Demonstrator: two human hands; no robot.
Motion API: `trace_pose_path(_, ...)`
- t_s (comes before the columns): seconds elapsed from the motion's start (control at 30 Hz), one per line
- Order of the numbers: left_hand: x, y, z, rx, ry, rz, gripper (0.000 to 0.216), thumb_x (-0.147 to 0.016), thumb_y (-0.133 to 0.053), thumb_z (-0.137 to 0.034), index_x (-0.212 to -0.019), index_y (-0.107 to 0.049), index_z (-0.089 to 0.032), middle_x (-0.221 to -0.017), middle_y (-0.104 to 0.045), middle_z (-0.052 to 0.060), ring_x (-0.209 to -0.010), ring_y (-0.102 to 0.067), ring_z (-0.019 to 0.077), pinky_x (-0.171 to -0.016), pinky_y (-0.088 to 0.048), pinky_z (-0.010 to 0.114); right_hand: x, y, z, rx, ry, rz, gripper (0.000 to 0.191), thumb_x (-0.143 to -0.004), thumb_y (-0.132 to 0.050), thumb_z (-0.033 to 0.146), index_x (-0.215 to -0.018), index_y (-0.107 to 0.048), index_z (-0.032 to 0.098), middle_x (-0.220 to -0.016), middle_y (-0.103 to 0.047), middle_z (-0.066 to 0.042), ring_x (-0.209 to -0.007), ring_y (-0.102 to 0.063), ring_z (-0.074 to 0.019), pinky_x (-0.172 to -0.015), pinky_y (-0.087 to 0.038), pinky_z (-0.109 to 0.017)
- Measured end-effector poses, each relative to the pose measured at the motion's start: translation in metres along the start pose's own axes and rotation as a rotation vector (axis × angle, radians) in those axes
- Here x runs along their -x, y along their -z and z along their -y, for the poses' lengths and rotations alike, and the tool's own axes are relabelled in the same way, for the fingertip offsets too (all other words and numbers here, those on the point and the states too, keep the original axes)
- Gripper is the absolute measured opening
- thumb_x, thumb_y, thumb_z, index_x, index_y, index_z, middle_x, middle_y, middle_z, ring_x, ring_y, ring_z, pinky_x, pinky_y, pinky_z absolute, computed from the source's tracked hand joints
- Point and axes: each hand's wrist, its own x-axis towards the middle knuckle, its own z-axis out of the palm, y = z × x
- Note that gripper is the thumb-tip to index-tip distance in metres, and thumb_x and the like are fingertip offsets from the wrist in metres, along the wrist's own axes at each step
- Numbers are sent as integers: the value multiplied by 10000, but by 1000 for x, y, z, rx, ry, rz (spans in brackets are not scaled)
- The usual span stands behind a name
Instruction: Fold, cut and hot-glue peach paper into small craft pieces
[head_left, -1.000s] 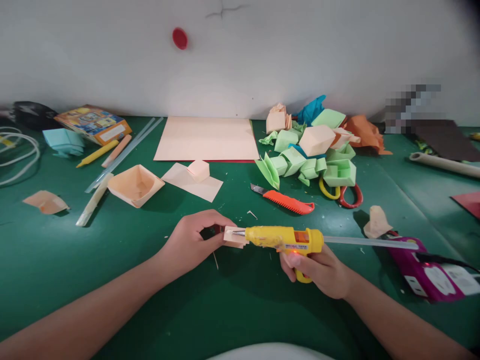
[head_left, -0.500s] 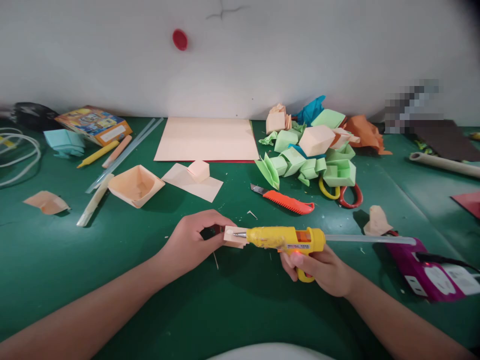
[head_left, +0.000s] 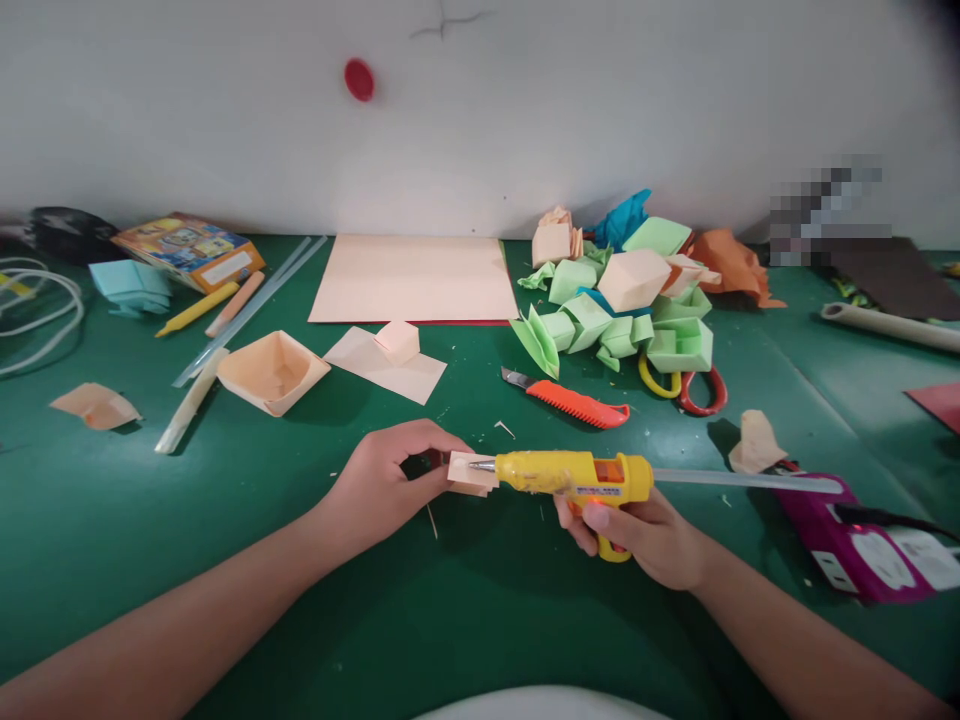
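My left hand (head_left: 386,483) pinches a small peach folded paper piece (head_left: 469,476) just above the green table (head_left: 225,560). A yellow glue gun (head_left: 577,478) is gripped in my right hand (head_left: 645,535), with a finger on its trigger. Its metal nozzle touches the top of the paper piece. A clear glue stick (head_left: 742,482) juts out of the gun's back toward the right.
An orange utility knife (head_left: 570,398) lies just beyond the gun. Behind it is a pile of folded paper boxes (head_left: 630,295) over scissors (head_left: 686,388). A peach paper box (head_left: 271,372), peach sheets (head_left: 412,277) and glue sticks (head_left: 187,400) lie at left. A purple power strip (head_left: 847,540) sits at right.
The glue gun and my right hand have shifted very slightly to the right; the nozzle stays on the paper piece. My left hand has not moved.
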Motion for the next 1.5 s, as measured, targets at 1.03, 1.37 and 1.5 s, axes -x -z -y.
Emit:
trace_pose_path(1.03,0,-1,4,38,-4,1,157,-852,-657,-206,-932,-778,-265,-917,-754,-13,-819,-694,143,-709,-517,226,3,0,-3,-2,-16,-26,399,-981,-573,524,-907,-665,144,-668,-538,1,-555,-489,-106,-505,-414,-235)
trace_pose_path(1.37,0,0,4,29,-10,-3,142,-854,-664,-207,-934,-773,-253,-925,-757,-9,-823,-698,144,-715,-526,227,4,3,-5,45,-39,-24,423,-985,-558,536,-841,-639,146,-636,-547,-8,-561,-499,-115,-504,-400,-233)
trace_pose_path(1.5,0,-1,4,43,-12,-11,153,-857,-664,-201,-941,-776,-264,-930,-757,-13,-828,-699,142,-712,-528,220,3,3,-4,56,-38,-19,424,-980,-562,533,-809,-621,150,-619,-541,-11,-552,-495,-123,-499,-403,-244)
